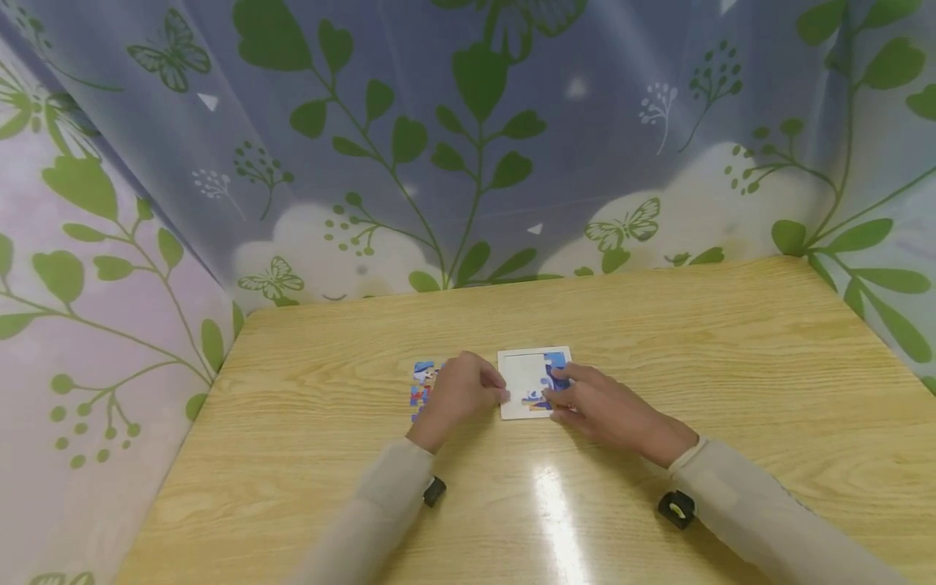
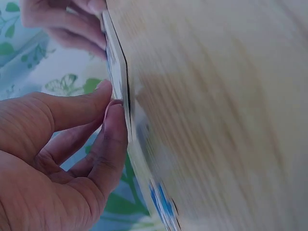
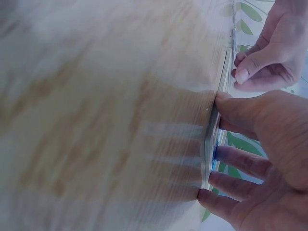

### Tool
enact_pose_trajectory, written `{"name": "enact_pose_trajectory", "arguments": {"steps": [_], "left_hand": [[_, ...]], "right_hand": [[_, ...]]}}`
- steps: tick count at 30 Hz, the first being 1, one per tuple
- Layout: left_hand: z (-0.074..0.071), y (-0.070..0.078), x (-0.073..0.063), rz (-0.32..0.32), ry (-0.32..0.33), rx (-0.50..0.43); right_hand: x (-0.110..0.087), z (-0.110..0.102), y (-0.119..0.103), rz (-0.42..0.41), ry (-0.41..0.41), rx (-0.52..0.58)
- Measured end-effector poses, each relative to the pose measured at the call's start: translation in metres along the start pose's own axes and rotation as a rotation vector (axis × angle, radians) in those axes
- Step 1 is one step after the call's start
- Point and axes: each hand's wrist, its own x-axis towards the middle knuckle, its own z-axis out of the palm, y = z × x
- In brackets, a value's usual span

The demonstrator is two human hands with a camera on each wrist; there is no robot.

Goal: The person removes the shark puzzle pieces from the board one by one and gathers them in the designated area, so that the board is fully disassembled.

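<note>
A white puzzle frame (image 1: 522, 370) lies on the table, with blue and purple jigsaw pieces (image 1: 537, 398) fitted along its right side and lower edge. At the frame's left edge, my left hand (image 1: 462, 390) brings thumb and forefinger together in a pinch. In the left wrist view the left hand's fingertips (image 2: 114, 113) meet right at that edge; whether a small piece sits between them is hidden. My right hand (image 1: 603, 406) rests over the frame's right side. Its spread fingers (image 3: 240, 161) touch the frame's edge and the fitted pieces.
More loose jigsaw pieces (image 1: 422, 386) lie left of the frame, partly covered by the left hand. The wooden table (image 1: 329, 349) meets a leaf-patterned curtain (image 1: 409, 179) at its back and sides.
</note>
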Motion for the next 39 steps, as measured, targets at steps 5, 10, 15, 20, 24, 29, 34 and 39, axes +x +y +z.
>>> {"name": "enact_pose_trajectory", "arguments": {"steps": [5, 10, 15, 20, 24, 29, 34, 39], "left_hand": [[0.011, 0.011, 0.004, 0.031, -0.044, -0.018], [0.018, 0.02, 0.006, 0.034, -0.075, -0.008], [0.02, 0.023, 0.007, 0.018, -0.075, -0.01], [0.02, 0.022, 0.007, 0.01, -0.065, -0.02], [0.02, 0.021, 0.008, 0.001, -0.066, -0.03], [0.02, 0.022, 0.007, -0.004, -0.071, -0.039], [0.02, 0.022, 0.007, -0.017, -0.072, -0.047], [0.019, 0.022, 0.006, -0.016, -0.073, -0.044]], "right_hand": [[0.0, 0.0, 0.0, -0.012, 0.006, -0.007], [0.001, 0.001, 0.002, -0.016, 0.002, -0.013], [0.0, 0.001, 0.005, -0.007, -0.007, 0.003], [-0.004, -0.001, 0.007, -0.01, -0.006, 0.025], [-0.006, -0.002, 0.009, -0.02, -0.004, 0.031], [-0.011, -0.005, 0.011, -0.006, -0.017, 0.042], [-0.015, -0.006, 0.011, 0.022, -0.045, 0.062], [-0.014, -0.007, 0.011, 0.019, -0.047, 0.071]]}}
